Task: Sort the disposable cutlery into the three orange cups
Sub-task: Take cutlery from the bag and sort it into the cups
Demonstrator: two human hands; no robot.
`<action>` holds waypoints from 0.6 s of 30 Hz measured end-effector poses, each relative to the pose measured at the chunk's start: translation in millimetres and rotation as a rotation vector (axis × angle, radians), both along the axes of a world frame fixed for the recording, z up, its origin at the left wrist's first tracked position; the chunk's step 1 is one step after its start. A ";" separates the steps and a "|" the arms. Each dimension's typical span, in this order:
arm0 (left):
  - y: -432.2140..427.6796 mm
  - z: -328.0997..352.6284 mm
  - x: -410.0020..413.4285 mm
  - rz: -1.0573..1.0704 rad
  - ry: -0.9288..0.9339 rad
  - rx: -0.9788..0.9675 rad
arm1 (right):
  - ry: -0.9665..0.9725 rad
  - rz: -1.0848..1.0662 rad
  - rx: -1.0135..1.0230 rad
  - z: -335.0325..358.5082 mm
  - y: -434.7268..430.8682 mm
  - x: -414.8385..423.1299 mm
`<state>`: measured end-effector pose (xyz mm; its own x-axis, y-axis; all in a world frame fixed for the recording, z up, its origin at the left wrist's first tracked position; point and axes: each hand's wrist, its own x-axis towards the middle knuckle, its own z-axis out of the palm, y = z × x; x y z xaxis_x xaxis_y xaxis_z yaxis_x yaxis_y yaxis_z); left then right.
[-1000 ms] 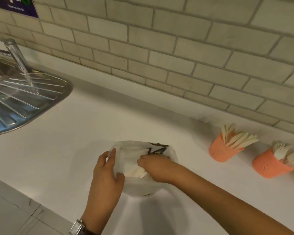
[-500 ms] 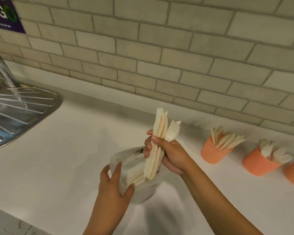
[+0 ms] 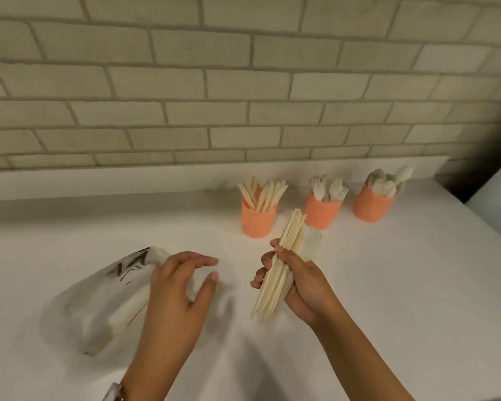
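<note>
My right hand grips a bundle of cream disposable cutlery, mostly knives, held upright above the counter. My left hand hovers open beside a white plastic bag that lies on its side with more cutlery showing through it. Three orange cups stand in a row near the wall: the left cup holds knives, the middle cup holds forks, the right cup holds spoons. The bundle's tip is just in front of the gap between the left and middle cups.
The white counter runs to a pale brick wall behind the cups. At the far right the counter ends at a dark gap. A watch sits on my left wrist.
My right hand has carried the bundle out of the bag and rightward toward the cups. My left hand has let go of the bag, which now lies on its side. The view has swung right.
</note>
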<state>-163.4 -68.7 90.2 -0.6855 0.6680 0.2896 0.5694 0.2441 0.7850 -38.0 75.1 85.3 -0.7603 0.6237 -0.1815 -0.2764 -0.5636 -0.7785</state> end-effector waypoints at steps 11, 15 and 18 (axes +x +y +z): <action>152.1 6.4 151.5 -0.227 -0.244 -0.071 | -0.154 0.051 0.090 -9.7 100.8 135.3; 191.4 2.3 198.7 -0.295 -0.425 -0.043 | -0.185 0.146 0.163 -15.1 138.2 174.0; 211.3 -5.5 211.9 -0.335 -0.552 -0.084 | -0.171 0.214 0.108 -17.8 160.0 195.2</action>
